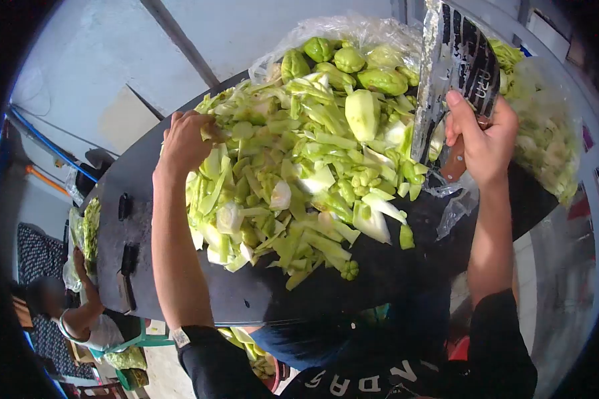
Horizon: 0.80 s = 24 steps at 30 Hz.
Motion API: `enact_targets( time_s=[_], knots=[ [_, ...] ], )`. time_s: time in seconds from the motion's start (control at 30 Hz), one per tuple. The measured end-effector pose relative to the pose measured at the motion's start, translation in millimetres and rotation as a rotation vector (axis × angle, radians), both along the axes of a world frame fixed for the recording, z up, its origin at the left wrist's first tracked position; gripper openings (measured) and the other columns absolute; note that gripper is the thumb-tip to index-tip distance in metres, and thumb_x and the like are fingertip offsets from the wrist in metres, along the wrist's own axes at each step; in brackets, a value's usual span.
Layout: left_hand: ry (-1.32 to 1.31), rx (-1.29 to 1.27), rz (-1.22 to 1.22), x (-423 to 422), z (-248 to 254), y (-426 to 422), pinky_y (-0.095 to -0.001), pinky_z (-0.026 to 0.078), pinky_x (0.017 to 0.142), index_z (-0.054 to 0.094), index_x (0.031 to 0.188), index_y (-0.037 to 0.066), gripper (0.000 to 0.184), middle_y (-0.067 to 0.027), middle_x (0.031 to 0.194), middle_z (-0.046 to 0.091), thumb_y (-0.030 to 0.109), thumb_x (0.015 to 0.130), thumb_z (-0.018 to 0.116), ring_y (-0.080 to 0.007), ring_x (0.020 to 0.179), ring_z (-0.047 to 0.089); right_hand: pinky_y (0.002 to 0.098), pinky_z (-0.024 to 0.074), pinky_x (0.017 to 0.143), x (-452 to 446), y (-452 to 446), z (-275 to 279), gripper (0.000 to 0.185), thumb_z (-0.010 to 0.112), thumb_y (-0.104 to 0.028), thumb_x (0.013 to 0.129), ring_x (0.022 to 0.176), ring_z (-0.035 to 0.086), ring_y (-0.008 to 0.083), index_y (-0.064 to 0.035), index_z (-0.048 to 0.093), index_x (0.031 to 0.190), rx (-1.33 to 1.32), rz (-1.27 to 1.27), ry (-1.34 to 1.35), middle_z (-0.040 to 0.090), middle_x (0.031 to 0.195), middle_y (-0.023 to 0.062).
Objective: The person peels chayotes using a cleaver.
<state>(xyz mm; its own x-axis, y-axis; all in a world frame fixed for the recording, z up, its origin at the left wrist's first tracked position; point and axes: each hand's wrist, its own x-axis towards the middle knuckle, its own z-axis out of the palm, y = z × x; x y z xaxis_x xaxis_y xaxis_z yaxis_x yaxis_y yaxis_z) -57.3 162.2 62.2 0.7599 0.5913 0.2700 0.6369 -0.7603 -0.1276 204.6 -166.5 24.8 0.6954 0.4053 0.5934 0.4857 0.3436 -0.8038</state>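
My right hand (482, 136) grips the wooden handle (454, 161) of a broad cleaver (462, 63). The blade is raised upright over the right side of the pile, with pale scraps stuck to it. At the pile's left edge, my left hand (188, 141) has its fingers curled in among the pieces; what they hold, if anything, is hidden. Between my hands spreads a heap of chayote peels and cut pieces (279, 173). A peeled chayote (362, 114) lies on top, left of the blade. Several unpeeled chayotes (383, 81) sit behind it.
Clear plastic (353, 28) lies behind the chayotes. A plastic bag of pale green pieces (546, 133) stands at the right. The dark table (313, 299) has a curved edge. Under it is a container of pieces (266, 366). Another person (86, 319) sits at far left.
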Motion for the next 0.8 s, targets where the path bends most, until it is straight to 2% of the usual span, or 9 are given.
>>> enact_targets(
  time_s=[0.03, 0.17, 0.27, 0.37, 0.43, 0.57, 0.63, 0.73, 0.8],
  knots=[
    [0.053, -0.102, 0.052, 1, 4, 2, -0.048, 0.042, 0.098, 0.069, 0.114, 0.014, 0.04, -0.0052, 0.121, 0.061, 0.012, 0.074, 0.072, -0.0269, 0.122, 0.047, 0.023, 0.0415, 0.044, 0, 0, -1, 0.018, 0.069, -0.013, 0.09, 0.047, 0.052, 0.007, -0.0035, 0.057, 0.079, -0.002, -0.002, -0.001, 0.056, 0.058, 0.0003],
    [0.203, -0.054, 0.074, 13, 14, 5, -0.0444, 0.043, 0.098, 0.069, 0.113, 0.014, 0.039, -0.007, 0.119, 0.062, 0.019, 0.075, 0.074, -0.0267, 0.121, 0.049, 0.0232, 0.0412, 0.044, 2, 1, -2, 0.019, 0.068, -0.012, 0.091, 0.047, 0.052, 0.007, -0.0033, 0.057, 0.079, -0.008, 0.008, 0.01, 0.056, 0.058, 0.0002],
    [0.209, -0.082, 0.009, 14, 18, 12, -0.0412, 0.046, 0.095, 0.07, 0.11, 0.013, 0.042, -0.0111, 0.115, 0.064, 0.025, 0.07, 0.077, -0.0281, 0.116, 0.055, 0.0233, 0.041, 0.044, 3, 2, -2, 0.018, 0.068, -0.012, 0.091, 0.047, 0.052, 0.0068, -0.0032, 0.057, 0.079, -0.008, -0.006, 0.019, 0.056, 0.057, 0.0001],
    [0.245, -0.126, 0.122, 13, 23, 10, -0.0413, 0.049, 0.092, 0.07, 0.104, 0.011, 0.043, -0.0146, 0.108, 0.066, 0.027, 0.065, 0.078, -0.0315, 0.108, 0.06, 0.0231, 0.0405, 0.044, 2, 1, -2, 0.018, 0.068, -0.011, 0.09, 0.047, 0.051, 0.0064, -0.0032, 0.057, 0.079, -0.012, -0.025, 0.002, 0.056, 0.058, -0.0002],
    [0.126, -0.023, 0.023, 2, 19, 13, -0.0447, 0.051, 0.083, 0.069, 0.095, 0.003, 0.037, -0.0198, 0.09, 0.068, 0.025, 0.067, 0.08, -0.0363, 0.092, 0.065, 0.0229, 0.0402, 0.044, 2, 1, -2, 0.018, 0.069, -0.011, 0.09, 0.047, 0.051, 0.0062, -0.0032, 0.058, 0.079, -0.014, -0.04, -0.009, 0.056, 0.058, -0.0004],
    [0.052, -0.069, 0.068, -11, 25, 28, -0.0408, 0.054, 0.077, 0.071, 0.091, 0.004, 0.033, -0.0183, 0.084, 0.069, 0.022, 0.064, 0.074, -0.0347, 0.083, 0.067, 0.0224, 0.0395, 0.044, 0, 1, -3, 0.017, 0.069, -0.011, 0.09, 0.048, 0.051, 0.0054, -0.0028, 0.058, 0.08, -0.03, -0.038, -0.03, 0.057, 0.058, -0.0006],
    [-0.125, -0.025, 0.072, -25, 23, 49, -0.0382, 0.055, 0.073, 0.072, 0.089, 0.001, 0.029, -0.0195, 0.079, 0.069, 0.019, 0.066, 0.071, -0.0346, 0.076, 0.068, 0.0223, 0.0392, 0.044, -1, 2, -2, 0.017, 0.069, -0.011, 0.09, 0.048, 0.051, 0.0052, -0.0026, 0.058, 0.081, -0.024, -0.033, -0.026, 0.057, 0.058, -0.0006],
    [-0.3, -0.051, 0.034, -45, 23, 77, -0.0374, 0.054, 0.073, 0.073, 0.09, -0.001, 0.027, -0.0185, 0.081, 0.07, 0.016, 0.07, 0.068, -0.0305, 0.077, 0.07, 0.0223, 0.0392, 0.044, -1, 3, -3, 0.017, 0.069, -0.011, 0.09, 0.048, 0.051, 0.0049, -0.0026, 0.058, 0.081, -0.034, -0.03, -0.03, 0.056, 0.058, -0.0009],
    [-0.316, -0.151, 0.124, -49, 28, 76, -0.037, 0.054, 0.074, 0.071, 0.098, -0.002, 0.033, -0.017, 0.082, 0.071, 0.02, 0.073, 0.069, -0.0251, 0.078, 0.07, 0.0221, 0.0389, 0.044, -1, 4, -4, 0.017, 0.069, -0.012, 0.091, 0.048, 0.051, 0.0049, -0.0027, 0.058, 0.082, -0.031, -0.03, -0.036, 0.056, 0.058, -0.0007]
  ],
)
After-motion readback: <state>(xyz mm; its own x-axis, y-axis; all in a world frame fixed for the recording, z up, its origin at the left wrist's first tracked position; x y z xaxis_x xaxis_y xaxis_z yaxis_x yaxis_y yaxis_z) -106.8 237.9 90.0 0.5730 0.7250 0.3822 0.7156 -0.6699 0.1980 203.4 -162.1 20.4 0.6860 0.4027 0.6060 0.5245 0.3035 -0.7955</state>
